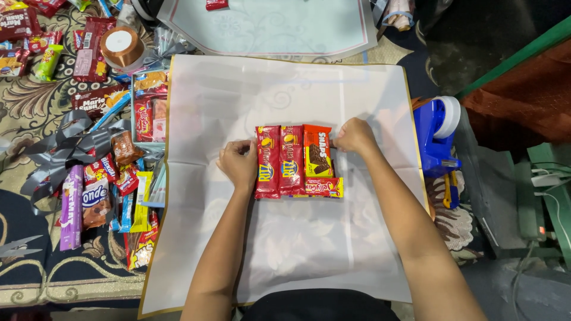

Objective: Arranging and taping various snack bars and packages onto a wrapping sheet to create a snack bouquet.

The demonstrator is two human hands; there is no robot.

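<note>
I am reaching both forearms straight out over a translucent white wrapping sheet (285,249) spread on the patterned carpet (35,101). My left hand (239,163) is curled into a loose fist, knuckles up, fingers pressing against the left edge of a red cracker packet (267,161). My right hand (355,136) is bending at the wrist and closing in a pinch at the upper right corner of an orange-red biscuit packet (317,151); whether it is gripping the packet or only touching it, I cannot tell. Between the two lies a second red cracker packet (291,160), and a small candy packet (324,187) is lying crosswise below, the four touching near the sheet's middle. A heap of snack packets (107,178) is lying to my left, a blue tape dispenser (437,134) to my right.
</note>
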